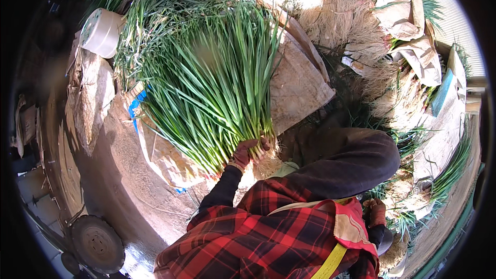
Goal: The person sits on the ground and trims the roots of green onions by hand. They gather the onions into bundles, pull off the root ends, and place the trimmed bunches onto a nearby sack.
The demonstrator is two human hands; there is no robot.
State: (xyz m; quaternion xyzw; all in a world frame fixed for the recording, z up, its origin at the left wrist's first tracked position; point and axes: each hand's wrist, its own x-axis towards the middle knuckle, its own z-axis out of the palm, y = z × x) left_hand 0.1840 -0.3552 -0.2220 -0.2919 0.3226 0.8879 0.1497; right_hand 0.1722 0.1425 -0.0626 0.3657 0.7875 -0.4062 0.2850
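Note:
My left hand (246, 152), in a dark reddish glove, grips a bunch of green allium stalks (254, 97) just above their pale, rooted ends. These stalks could be young garlic or scallions. Their leaves fan away from me over a larger heap of the same greens (193, 116), which lies on a stained woven sack (298, 85). Back beside my right hip, my right hand (376, 211) is also gloved. Its fingers look bent near the root ends of other stalks (399, 197), and whether anything is in them is unclear.
More bundles with long pale roots (341, 11) are piled ahead and to the right, partly wrapped in sacking (438, 151). At the far left sits a white plastic tub (102, 33). A rubber-tyred wheel (97, 244) stands at the lower left. My bent knee (372, 155) borders the heap.

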